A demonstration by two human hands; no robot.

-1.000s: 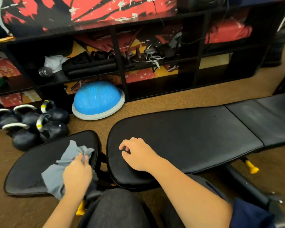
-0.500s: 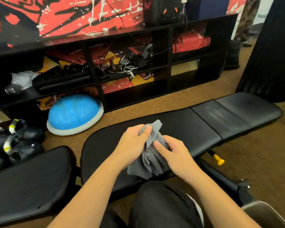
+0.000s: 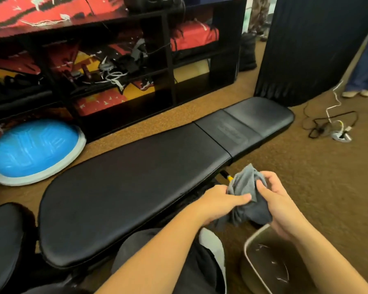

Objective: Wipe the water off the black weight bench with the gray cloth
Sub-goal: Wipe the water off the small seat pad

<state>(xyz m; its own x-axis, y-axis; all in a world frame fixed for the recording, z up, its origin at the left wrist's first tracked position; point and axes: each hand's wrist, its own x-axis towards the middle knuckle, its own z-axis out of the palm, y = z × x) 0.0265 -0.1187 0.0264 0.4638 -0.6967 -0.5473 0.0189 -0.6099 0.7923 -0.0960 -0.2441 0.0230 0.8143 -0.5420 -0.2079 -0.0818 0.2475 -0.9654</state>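
Note:
The black weight bench (image 3: pixel 136 177) runs from lower left to upper right across the floor, its long pad joined to a shorter padded section (image 3: pixel 253 122). The gray cloth (image 3: pixel 245 187) is bunched up in the air, off the bench's near edge. My left hand (image 3: pixel 219 202) pinches its left side and my right hand (image 3: pixel 274 200) grips its right side. The cloth hangs above a container. No water drops show on the pad from here.
A beige container (image 3: pixel 248 249) with dark contents stands at lower right under my right hand. A blue dome trainer (image 3: pixel 34 151) leans on the black shelf unit (image 3: pixel 168 66) behind the bench. Cables and a power strip (image 3: pixel 340 134) lie on the carpet at right, near someone's legs (image 3: pixel 363 75).
The cloth left the small seat pad, went up between both hands over the bench, and now sits further right, off the bench above the container. The view has swung right.

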